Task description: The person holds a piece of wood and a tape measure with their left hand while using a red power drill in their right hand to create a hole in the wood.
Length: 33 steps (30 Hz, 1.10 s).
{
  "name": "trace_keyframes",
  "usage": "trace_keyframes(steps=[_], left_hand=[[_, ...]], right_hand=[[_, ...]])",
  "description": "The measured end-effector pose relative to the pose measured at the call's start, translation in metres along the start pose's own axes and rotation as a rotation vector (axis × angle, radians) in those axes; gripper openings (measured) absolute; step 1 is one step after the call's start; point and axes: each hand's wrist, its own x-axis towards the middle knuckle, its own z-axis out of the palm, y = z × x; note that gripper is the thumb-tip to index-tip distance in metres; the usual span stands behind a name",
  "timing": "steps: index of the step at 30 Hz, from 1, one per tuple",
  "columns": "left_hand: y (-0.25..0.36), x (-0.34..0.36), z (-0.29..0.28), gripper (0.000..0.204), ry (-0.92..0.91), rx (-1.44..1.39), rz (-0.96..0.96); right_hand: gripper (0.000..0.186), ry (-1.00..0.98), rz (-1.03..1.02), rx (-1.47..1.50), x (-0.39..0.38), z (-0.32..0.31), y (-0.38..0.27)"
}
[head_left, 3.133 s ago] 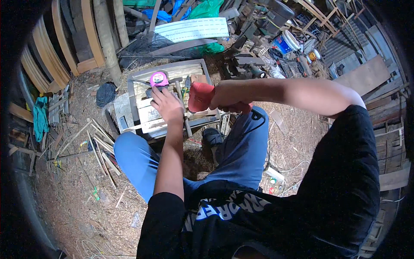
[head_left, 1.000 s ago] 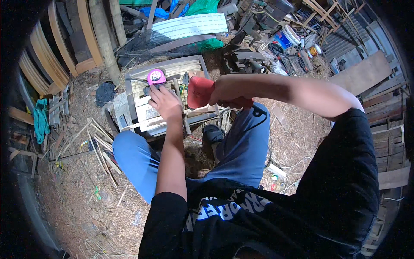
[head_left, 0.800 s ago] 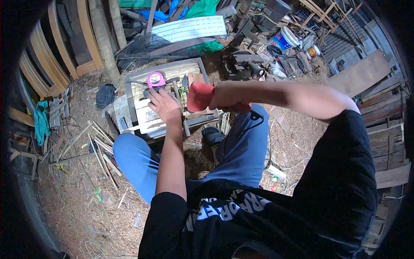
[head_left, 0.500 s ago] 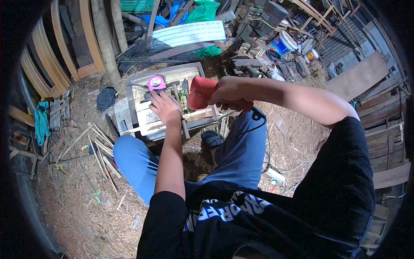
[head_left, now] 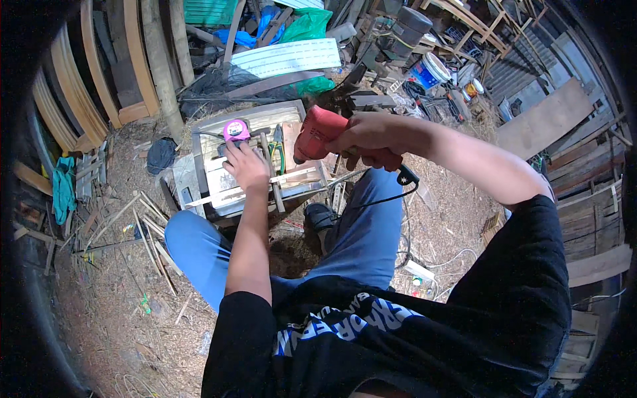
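Note:
My right hand is wrapped round the handle of a red corded power drill, held above the right side of a low wooden worktable. The drill's nose points down and to the left, and a black cord trails from its grip. My left hand rests on a pale board with its fingers stretched out, just below a pink tape measure. Between the hands lie pliers with green and yellow handles. A thin wooden strip crosses the table's near side.
Loose wood strips lie on the ground at the left. Tall curved timbers lean behind them. A white and blue bucket and scrap stand at the far right. A white power strip lies beside my right leg.
The drill has turned in my right hand, its nose now tipped down to the left. My left hand stays spread on the board. The whole view has shifted slightly.

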Motion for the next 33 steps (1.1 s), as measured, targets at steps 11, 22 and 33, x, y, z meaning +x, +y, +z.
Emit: trace_keyframes(steps=[11, 22, 33], left_hand=[[-0.004, 0.007, -0.029, 0.035, 0.120, -0.122, 0.024], [0.015, -0.003, -0.004, 0.041, 0.005, -0.072, 0.127], [0.010, 0.002, 0.006, 0.043, -0.015, -0.088, 0.007]], right_hand=[[0.039, 0.016, -0.185, 0.044, 0.001, 0.016, 0.018], [0.039, -0.006, -0.106, 0.025, 0.016, 0.016, 0.028], [0.037, 0.018, -0.129, -0.019, 0.033, 0.027, 0.017]])
